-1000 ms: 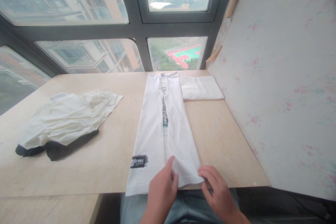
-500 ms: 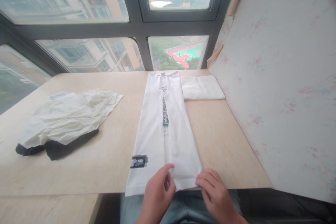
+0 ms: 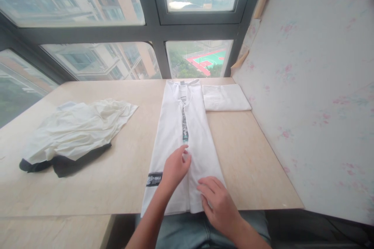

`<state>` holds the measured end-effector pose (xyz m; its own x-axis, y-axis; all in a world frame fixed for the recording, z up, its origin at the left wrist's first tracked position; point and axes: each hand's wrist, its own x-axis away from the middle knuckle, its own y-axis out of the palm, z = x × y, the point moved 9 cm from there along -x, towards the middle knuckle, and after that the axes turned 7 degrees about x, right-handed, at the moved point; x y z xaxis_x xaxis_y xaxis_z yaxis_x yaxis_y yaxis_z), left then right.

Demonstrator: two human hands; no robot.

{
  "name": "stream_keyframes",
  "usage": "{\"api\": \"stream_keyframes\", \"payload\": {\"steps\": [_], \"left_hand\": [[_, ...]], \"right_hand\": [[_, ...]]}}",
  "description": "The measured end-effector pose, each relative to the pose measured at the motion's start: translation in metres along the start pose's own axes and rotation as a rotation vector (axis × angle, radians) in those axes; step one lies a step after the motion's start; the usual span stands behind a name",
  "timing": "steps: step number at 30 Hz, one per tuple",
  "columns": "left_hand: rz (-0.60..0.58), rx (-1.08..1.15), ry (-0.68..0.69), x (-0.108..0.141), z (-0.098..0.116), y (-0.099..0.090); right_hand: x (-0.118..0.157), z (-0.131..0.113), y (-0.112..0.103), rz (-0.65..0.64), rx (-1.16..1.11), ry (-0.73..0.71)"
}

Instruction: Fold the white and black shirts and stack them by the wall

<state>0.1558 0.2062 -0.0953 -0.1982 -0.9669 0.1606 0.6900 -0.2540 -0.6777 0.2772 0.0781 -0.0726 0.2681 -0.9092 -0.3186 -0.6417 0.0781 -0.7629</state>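
Note:
A white T-shirt lies in a long strip, its sides folded inward to meet near the middle. Its collar is at the far end. A dark print shows in the gap between the two folds, and a black label-like print sits near the lower left edge. My left hand is over the middle of the shirt by the seam of the folds, fingers loosely bent and apart from the thumb. On the lower right part rests my right hand, its fingers spread against the cloth. Neither hand grips the fabric.
A crumpled cream garment with black trim lies on the left of the wooden table. Beside the shirt's collar end, a folded white cloth sits by the papered wall. Windows rise behind the table's far edge.
My left hand has moved forward from the hem to the shirt's middle. My right hand has left the lower right corner and moved inward onto the cloth. The hem lies straighter.

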Motion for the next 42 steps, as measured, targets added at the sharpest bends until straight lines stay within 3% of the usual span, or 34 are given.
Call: {"api": "stream_keyframes", "payload": {"steps": [4, 7, 12, 18, 23, 27, 31, 34, 37, 39, 42], "left_hand": [[0.062, 0.005, -0.032, -0.066, 0.004, -0.007], [0.078, 0.019, -0.051, -0.098, 0.006, -0.008], [0.023, 0.077, -0.068, -0.126, 0.005, -0.005], [0.025, 0.003, -0.004, -0.143, 0.009, -0.015], [0.109, -0.138, 0.008, -0.143, 0.004, -0.025], [0.144, -0.263, 0.05, -0.133, 0.004, -0.023], [0.194, -0.366, 0.157, -0.12, 0.009, -0.019], [0.189, -0.419, 0.25, -0.113, 0.011, -0.014], [0.166, -0.442, 0.306, -0.107, 0.007, -0.012], [0.162, -0.449, 0.334, -0.097, 0.004, -0.014], [0.153, -0.459, 0.379, -0.066, -0.001, -0.02]], "right_hand": [[-0.009, -0.015, 0.025, -0.098, 0.042, 0.042], [-0.006, -0.021, 0.038, -0.168, 0.085, 0.053], [0.001, -0.026, 0.041, -0.181, 0.173, -0.037], [0.002, -0.028, 0.029, -0.025, 0.191, -0.095], [0.001, -0.033, 0.027, 0.08, 0.158, -0.109], [0.002, -0.036, 0.037, 0.025, 0.192, -0.163], [0.005, -0.032, 0.024, 0.037, 0.118, -0.182], [0.011, -0.027, 0.02, -0.01, 0.232, -0.199], [0.025, -0.026, 0.034, -0.074, 0.415, -0.263], [0.034, -0.028, 0.04, -0.019, 0.452, -0.319], [0.041, -0.025, 0.027, 0.168, 0.399, -0.316]]}}
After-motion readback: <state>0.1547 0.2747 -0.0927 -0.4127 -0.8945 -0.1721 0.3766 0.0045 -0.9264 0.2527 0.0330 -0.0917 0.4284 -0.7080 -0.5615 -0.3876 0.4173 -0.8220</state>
